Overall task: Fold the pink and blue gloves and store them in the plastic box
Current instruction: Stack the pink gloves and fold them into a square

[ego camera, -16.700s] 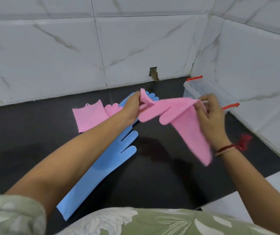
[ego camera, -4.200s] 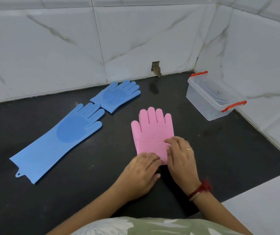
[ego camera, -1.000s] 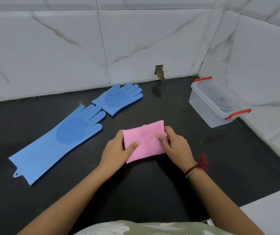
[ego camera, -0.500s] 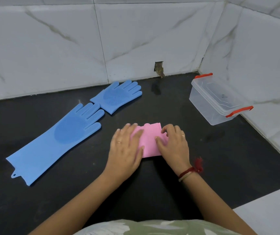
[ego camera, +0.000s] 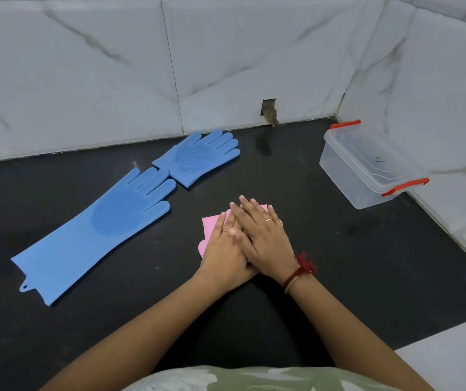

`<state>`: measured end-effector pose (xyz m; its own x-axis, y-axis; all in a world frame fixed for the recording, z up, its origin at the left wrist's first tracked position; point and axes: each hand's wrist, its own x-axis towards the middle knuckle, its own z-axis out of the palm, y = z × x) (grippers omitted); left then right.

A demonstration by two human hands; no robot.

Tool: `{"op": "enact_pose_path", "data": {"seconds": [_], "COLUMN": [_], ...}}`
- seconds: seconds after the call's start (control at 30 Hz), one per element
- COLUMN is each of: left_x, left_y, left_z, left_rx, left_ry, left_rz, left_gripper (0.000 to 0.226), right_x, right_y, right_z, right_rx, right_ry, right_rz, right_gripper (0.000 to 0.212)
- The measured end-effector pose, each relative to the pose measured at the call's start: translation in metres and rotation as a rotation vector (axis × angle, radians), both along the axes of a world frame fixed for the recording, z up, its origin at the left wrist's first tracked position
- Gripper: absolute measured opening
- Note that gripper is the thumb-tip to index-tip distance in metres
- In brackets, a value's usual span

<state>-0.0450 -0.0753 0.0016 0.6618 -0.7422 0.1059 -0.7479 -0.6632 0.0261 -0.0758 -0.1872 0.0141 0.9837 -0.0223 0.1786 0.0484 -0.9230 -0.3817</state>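
Right hand slid over left, flattening pink glove.

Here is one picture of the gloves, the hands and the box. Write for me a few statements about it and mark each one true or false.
1. The left hand and the right hand press with straight fingers on the pink glove. True.
2. The pink glove is inside the plastic box. False: it lies on the black counter, under the hands.
3. The long blue glove and the folded blue glove lie on the counter. True.
4. The left hand lies over the right hand. False: the right hand lies on top.
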Motion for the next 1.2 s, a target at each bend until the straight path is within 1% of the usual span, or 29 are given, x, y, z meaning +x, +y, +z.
{"op": "enact_pose_path", "data": {"seconds": [0.13, 0.33, 0.47, 0.53, 0.67, 0.73, 0.9, 1.0, 1.07, 1.13, 1.2], "left_x": [0.001, 0.006, 0.009, 0.01, 0.01, 0.009, 0.004, 0.002, 0.001, 0.002, 0.005], "left_y": [-0.001, 0.006, 0.02, 0.027, 0.043, 0.052, 0.072, 0.08, 0.084, 0.084, 0.083], "left_z": [-0.003, -0.003, -0.008, -0.011, -0.015, -0.016, -0.015, -0.007, 0.0, 0.008, 0.016], "left_rx": [-0.073, -0.133, -0.125, -0.143, -0.124, -0.142, -0.144, -0.26, -0.392, -0.599, -0.836], "left_ry": [0.08, 0.129, 0.089, 0.115, 0.185, 0.252, 0.321, 0.449, 0.562, 0.709, 0.9], "left_rz": [0.007, -0.033, -0.013, 0.002, 0.057, 0.082, 0.158, 0.262, 0.347, 0.45, 0.582], "left_gripper": [0.084, 0.09, 0.092, 0.093, 0.099, 0.099, 0.099, 0.099, 0.092, 0.076, 0.062], "right_x": [0.002, 0.002, -0.003, -0.005, -0.008, -0.01, -0.017, -0.023, -0.029, -0.039, -0.054], "right_y": [0.002, 0.002, -0.003, -0.004, -0.005, -0.005, -0.008, -0.017, -0.025, -0.031, -0.034], "right_z": [-0.006, -0.01, -0.016, -0.017, -0.02, -0.022, -0.021, -0.014, -0.006, 0.005, 0.016], "right_rx": [0.006, 0.013, -0.021, -0.042, -0.059, -0.033, 0.052, 0.192, 0.252, 0.385, 0.508], "right_ry": [-0.008, -0.008, 0.013, 0.024, 0.04, 0.048, 0.084, 0.176, 0.282, 0.31, 0.247], "right_rz": [-0.042, -0.088, -0.142, -0.173, -0.245, -0.276, -0.307, -0.334, -0.353, -0.383, -0.439], "right_gripper": [0.061, 0.068, 0.078, 0.081, 0.08, 0.081, 0.082, 0.079, 0.077, 0.085, 0.089]}}
